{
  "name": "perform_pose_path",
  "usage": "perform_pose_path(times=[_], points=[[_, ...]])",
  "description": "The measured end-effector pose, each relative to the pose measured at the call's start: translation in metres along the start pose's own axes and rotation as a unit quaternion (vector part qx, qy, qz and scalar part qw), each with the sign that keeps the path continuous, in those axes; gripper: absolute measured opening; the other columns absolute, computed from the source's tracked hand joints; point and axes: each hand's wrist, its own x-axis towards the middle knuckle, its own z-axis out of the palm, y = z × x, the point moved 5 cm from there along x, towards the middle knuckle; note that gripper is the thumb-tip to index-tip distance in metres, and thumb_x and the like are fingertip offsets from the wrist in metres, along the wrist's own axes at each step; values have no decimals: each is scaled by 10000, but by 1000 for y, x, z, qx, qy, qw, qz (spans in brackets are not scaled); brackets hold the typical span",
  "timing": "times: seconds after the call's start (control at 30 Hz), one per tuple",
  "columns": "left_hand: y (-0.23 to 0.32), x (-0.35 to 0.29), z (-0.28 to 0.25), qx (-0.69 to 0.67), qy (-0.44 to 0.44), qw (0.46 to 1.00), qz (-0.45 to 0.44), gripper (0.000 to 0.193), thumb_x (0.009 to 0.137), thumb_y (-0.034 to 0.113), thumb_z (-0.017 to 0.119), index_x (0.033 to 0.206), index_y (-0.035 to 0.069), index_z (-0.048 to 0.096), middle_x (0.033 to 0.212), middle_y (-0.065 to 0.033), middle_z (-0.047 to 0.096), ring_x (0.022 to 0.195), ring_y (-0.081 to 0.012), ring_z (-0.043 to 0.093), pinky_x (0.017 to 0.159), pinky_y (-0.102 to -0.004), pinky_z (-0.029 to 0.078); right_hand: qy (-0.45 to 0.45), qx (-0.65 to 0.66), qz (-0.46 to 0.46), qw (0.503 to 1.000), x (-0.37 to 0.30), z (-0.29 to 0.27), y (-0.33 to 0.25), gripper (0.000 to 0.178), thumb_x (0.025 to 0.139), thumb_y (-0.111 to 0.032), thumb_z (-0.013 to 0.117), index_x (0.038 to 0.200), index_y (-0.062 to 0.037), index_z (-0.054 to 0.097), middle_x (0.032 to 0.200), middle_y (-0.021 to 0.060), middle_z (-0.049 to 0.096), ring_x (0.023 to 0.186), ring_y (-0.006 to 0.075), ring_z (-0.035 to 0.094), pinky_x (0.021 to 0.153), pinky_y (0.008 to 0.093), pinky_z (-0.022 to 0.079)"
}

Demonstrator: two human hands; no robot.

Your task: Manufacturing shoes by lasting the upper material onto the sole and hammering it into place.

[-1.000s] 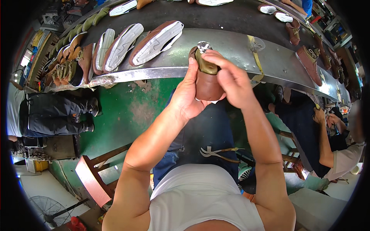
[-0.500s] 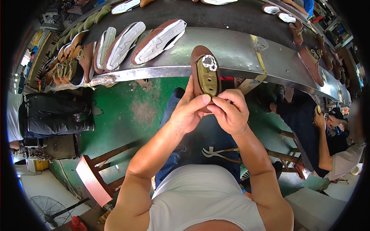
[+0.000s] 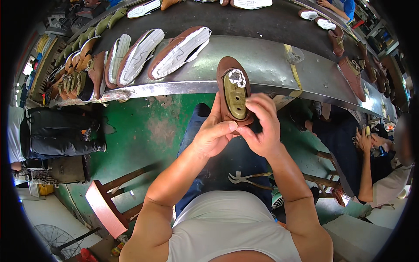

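Note:
A brown shoe (image 3: 224,76) is held up in front of me, toe pointing away, with an olive-green shoe last (image 3: 236,97) inside it. White material surrounds a hole in the last, and two smaller holes lie nearer the heel. My left hand (image 3: 214,134) grips the shoe's heel end and left side, its thumb at the heel and other fingers partly hidden beneath. My right hand (image 3: 264,126) has its thumb against the heel and curled fingertips by the right side of the opening. Metal pincers (image 3: 244,178) lie across my lap.
Beyond the shoe runs a metal-edged bench (image 3: 183,87). Several brown shoes with white soles (image 3: 183,52) lie sole-up at its left, and more brown shoes (image 3: 351,78) stand at its right. A wooden stool (image 3: 107,207) is at lower left. A co-worker (image 3: 371,161) sits at right.
My right fingers have lifted from the shoe's heel edge toward the side of the opening. The heel's edge now folds outward, away from the last. My left hand keeps its grip.

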Motion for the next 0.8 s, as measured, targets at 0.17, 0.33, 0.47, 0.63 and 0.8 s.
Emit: perform_pose_path(times=[0.17, 0.33, 0.47, 0.63, 0.8], points=[[2, 6, 4, 19, -28, 999, -1, 996, 912, 229, 680, 1577, 186, -61, 1536, -137, 297, 1399, -291, 390, 1102, -443, 414, -161, 21, -26, 986, 10, 6, 19, 605, 809, -302, 787, 1300, -36, 553, 1393, 189, 498, 1324, 431, 440, 1088, 500, 356], [-17, 14, 1, 115, 60, 992, -7, 1002, 960, 516, 580, 1576, 51, -59, 1639, -196, 51, 1507, -331, 152, 1215, -451, 148, -27, 159, 258, 953, -21, 6, 37, 890, 710, -155, 877, 1435, -20, 380, 1454, 237, 425, 1344, 325, 463, 1093, 431, 389], [45, 27, -26, 697, 66, 706, 106, 832, 935, 467, 637, 1526, 3, 279, 1605, -275, 163, 1499, -405, 149, 1204, -497, 141, 184, 408, 426, 786, 9, -15, 72, 626, 866, -116, 628, 1446, -26, 409, 1349, 177, 541, 1189, 306, 595, 944, 411, 537], [172, 60, -71, 897, 291, 277, 185, 758, 797, 388, 777, 1359, -24, 479, 1490, -295, 355, 1408, -476, 295, 1133, -541, 274, 249, 286, 320, 868, 84, -22, 187, 540, 904, -153, 665, 1398, -50, 473, 1297, 131, 557, 1126, 229, 595, 880, 355, 541], [218, 84, -113, 813, 260, 517, -70, 655, 752, 413, 818, 1186, -40, 632, 1130, -277, 664, 1102, -378, 643, 956, -442, 480, 218, -36, 323, 920, 129, -14, 317, 650, 836, -254, 774, 1356, 12, 487, 1359, 200, 538, 1191, 282, 578, 1018, 371, 452]])
